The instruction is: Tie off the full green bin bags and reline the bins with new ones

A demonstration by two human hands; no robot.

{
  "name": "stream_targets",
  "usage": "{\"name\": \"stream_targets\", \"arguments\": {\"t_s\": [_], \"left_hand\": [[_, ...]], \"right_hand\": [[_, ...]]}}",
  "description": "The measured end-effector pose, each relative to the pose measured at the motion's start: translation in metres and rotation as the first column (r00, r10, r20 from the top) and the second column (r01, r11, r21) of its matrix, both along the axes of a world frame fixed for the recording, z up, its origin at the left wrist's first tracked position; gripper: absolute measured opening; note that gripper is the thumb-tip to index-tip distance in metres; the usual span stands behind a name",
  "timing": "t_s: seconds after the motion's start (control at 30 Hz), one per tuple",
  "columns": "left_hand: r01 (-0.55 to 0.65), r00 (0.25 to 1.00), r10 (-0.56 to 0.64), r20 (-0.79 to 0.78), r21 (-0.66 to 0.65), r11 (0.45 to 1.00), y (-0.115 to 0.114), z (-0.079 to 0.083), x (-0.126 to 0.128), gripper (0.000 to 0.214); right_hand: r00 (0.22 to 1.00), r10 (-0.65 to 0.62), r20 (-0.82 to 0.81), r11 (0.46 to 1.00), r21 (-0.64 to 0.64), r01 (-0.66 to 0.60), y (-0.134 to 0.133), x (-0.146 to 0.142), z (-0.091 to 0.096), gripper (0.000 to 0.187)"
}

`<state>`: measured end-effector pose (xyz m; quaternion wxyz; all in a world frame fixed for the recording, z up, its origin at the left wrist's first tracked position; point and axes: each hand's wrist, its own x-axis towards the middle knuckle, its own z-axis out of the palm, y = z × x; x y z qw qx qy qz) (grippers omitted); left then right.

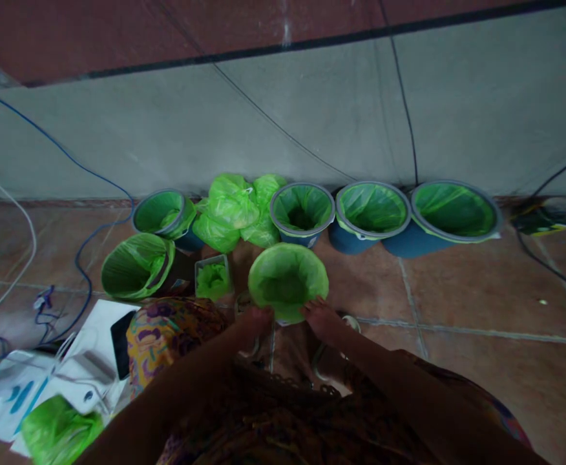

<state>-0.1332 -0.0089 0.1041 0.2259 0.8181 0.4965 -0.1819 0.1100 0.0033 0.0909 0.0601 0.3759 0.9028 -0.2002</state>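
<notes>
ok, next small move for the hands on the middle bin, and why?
Probably smooth the green liner down along its near edge: left hand and right hand both sit there, and no ring shows over it, unlike the grey-ringed bins behind.

The floor point(481, 290) has big red-brown tiles with pale lines. By the wall stand a blue bin point(192, 241), puffy green bags point(229, 210) and three more blue bins point(351, 244) with grey rims. In front of the first bin sits a dark bin point(179, 274), then a small clear box point(229, 274). The middle bin point(322, 261) is nearer; its bottom is hidden. On the left, a blue cord point(90, 285) curls near a flat white thing point(96, 316).
</notes>
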Motion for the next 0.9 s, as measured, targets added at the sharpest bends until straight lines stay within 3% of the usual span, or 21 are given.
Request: {"name": "stream_targets", "arguments": {"t_s": [0.17, 0.33, 0.47, 0.6, 0.9], "left_hand": [[-0.023, 0.990, 0.021, -0.142, -0.013, 1.000, 0.032, 0.026, -0.028, 0.041], [-0.118, 0.976, 0.134, -0.171, 0.102, 0.988, 0.023, 0.036, -0.001, 0.055], [-0.187, 0.982, 0.188, -0.009, 0.065, 0.980, -0.007, 0.026, 0.045, 0.050], [-0.194, 0.980, 0.193, -0.043, -0.033, 0.980, -0.021, 0.006, 0.077, 0.039], [-0.185, 0.982, 0.185, -0.030, 0.007, 0.983, -0.020, -0.021, 0.069, 0.035]], "right_hand": [[0.997, -0.043, -0.057, 0.999, -0.015, 0.042, 0.011, 0.003, 0.017, 0.030], [0.995, -0.090, -0.046, 0.996, -0.023, 0.089, 0.021, 0.016, 0.023, 0.030], [0.999, -0.030, -0.016, 0.999, -0.024, 0.029, 0.017, 0.012, 0.017, 0.028], [0.998, 0.020, 0.057, 1.000, -0.002, -0.020, 0.012, 0.002, 0.007, 0.026], [0.993, 0.028, 0.115, 0.999, 0.018, -0.030, 0.010, 0.003, -0.014, 0.029]]}}
